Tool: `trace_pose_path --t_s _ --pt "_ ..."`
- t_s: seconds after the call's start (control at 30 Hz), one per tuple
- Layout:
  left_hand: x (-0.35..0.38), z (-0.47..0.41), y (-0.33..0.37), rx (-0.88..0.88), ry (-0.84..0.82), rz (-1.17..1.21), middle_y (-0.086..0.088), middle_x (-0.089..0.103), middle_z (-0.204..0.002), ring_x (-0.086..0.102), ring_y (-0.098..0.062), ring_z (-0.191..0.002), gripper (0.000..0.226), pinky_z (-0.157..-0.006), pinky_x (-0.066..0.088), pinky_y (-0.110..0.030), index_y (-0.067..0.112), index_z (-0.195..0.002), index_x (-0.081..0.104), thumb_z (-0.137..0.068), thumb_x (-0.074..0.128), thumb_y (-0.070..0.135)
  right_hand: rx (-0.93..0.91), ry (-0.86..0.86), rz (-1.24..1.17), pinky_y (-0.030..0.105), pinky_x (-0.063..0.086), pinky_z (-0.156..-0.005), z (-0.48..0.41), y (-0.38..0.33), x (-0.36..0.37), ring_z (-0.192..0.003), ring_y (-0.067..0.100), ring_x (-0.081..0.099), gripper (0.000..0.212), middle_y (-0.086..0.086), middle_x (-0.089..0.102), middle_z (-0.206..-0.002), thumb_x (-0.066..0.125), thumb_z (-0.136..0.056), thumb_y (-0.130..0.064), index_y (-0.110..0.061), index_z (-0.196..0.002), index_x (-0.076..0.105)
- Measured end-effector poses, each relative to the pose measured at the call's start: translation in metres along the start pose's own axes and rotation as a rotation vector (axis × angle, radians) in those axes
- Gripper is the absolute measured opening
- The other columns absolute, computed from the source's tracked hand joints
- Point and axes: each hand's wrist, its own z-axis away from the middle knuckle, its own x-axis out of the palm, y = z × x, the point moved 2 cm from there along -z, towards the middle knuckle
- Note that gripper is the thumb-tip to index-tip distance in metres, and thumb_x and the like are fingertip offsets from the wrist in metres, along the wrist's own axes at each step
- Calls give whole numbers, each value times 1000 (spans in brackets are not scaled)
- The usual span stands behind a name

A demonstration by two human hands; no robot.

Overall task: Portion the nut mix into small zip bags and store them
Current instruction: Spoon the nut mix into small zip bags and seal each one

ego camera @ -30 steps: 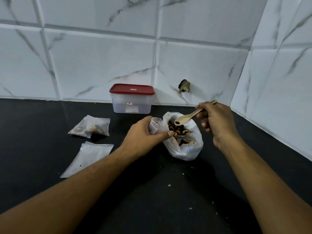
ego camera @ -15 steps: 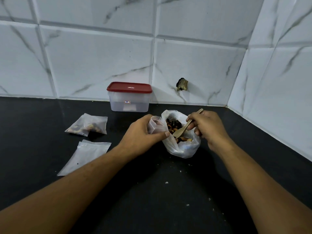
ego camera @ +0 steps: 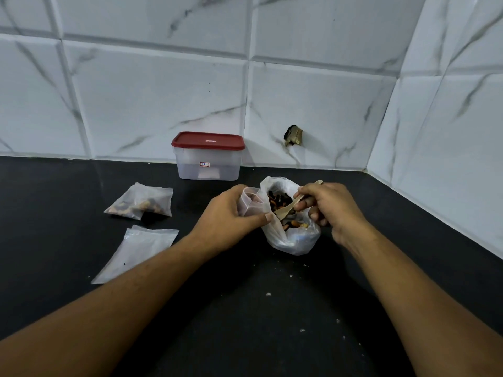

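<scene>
Since a second ago the wooden spoon, gripped in the right hand, has been lowered from above the white plastic bag into the nut mix inside it; another scoop is judged under way. A small zip bag is held open by the left hand against that bag's left rim, contents not discernible. On the desk, a filled zip bag and a flat zip bag, seemingly empty, are laid at left; a red-lidded container stands closed by the wall.
</scene>
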Motion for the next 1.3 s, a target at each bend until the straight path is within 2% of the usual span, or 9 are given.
trace_pose_path --t_s 0.13,0.23,0.33,0.5,0.63,0.83,0.97,1.1,1.3 --pt "0 0 0 8 -12 -1 12 71 -116 69 -2 -102 49 -84 54 -16 27 -130 60 -86 80 33 54 38 -120 20 24 -38 -5 3 -2 -39 9 39 18 6 72 -67 63 -94 -18 -7 -86 75" --pt "0 -1 -1 20 -19 -8 10 72 -115 69 -3 -103 46 -91 57 -24 25 -129 61 -87 79 28 59 18 -91 20 24 -38 -5 3 -2 -40 9 39 18 7 74 -70 64 -95 -19 -7 -87 75" --pt "0 -1 -2 18 -25 -8 8 72 -116 69 -5 -104 45 -91 57 -24 24 -130 61 -88 78 27 73 15 -96 19 25 -37 -5 4 -1 -40 9 39 19 6 74 -70 64 -95 -19 -6 -89 75" --pt "0 -1 -2 24 -22 -17 9 71 -116 69 -6 -104 44 -92 57 -28 24 -128 62 -88 78 30 70 112 -179 19 24 -36 -10 6 -5 -37 8 38 17 3 68 -60 61 -96 -17 -4 -91 72" --pt "0 0 0 13 -18 -11 11 71 -115 69 -3 -102 46 -90 58 -25 26 -129 61 -88 78 35 63 178 -219 18 23 -36 -12 5 -8 -37 8 37 17 -1 64 -57 60 -94 -16 -6 -87 71" --pt "2 2 2 8 2 -30 9 73 -107 70 -5 -96 42 -89 60 -34 26 -121 64 -85 79 42 17 222 -328 17 22 -37 -3 -7 -13 -37 8 35 18 0 63 -57 60 -93 -15 -10 -79 69" --pt "1 2 4 10 22 -63 10 74 -102 71 -5 -90 45 -84 61 -39 29 -113 65 -80 79 55 -41 130 -382 19 23 -39 4 -19 -6 -39 8 35 17 1 64 -59 63 -92 -18 -10 -80 70" --pt "0 2 3 13 25 -49 10 75 -100 71 -6 -90 48 -84 61 -42 33 -111 66 -75 80 61 -141 6 -322 19 28 -38 14 -26 8 -41 11 38 15 5 67 -65 63 -94 -19 -8 -88 72" --pt "0 1 2 16 28 24 10 76 -103 73 -5 -92 50 -88 61 -40 30 -115 65 -75 82 54 -282 -323 -103 18 34 -40 29 -32 26 -46 14 46 16 10 72 -80 66 -99 -18 -5 -103 75"
